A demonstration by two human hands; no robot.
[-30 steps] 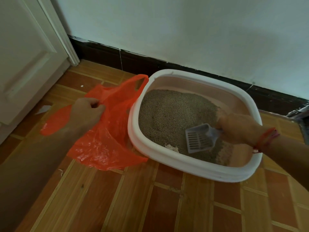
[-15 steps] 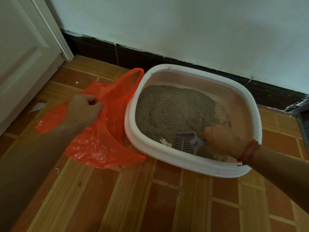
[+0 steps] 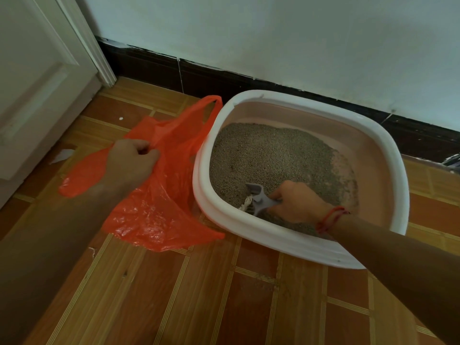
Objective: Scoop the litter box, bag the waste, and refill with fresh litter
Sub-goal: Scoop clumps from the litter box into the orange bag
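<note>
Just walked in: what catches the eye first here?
The bright orange plastic bag, gripped by the left hand, glows against the brown floor tiles. Right of it sits a white-rimmed litter box by the wall, where the right hand holds a grey scoop against a pale clump near the front rim.

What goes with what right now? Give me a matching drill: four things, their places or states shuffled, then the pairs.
Things:
1. bag
2. scoop
3. litter
4. clump

Places or states:
a. gripped by the right hand
b. spread inside the box
c. on the floor beside the box, gripped by the left hand
d. white, at the scoop's front edge

Pairs: 1-c, 2-a, 3-b, 4-d
</note>
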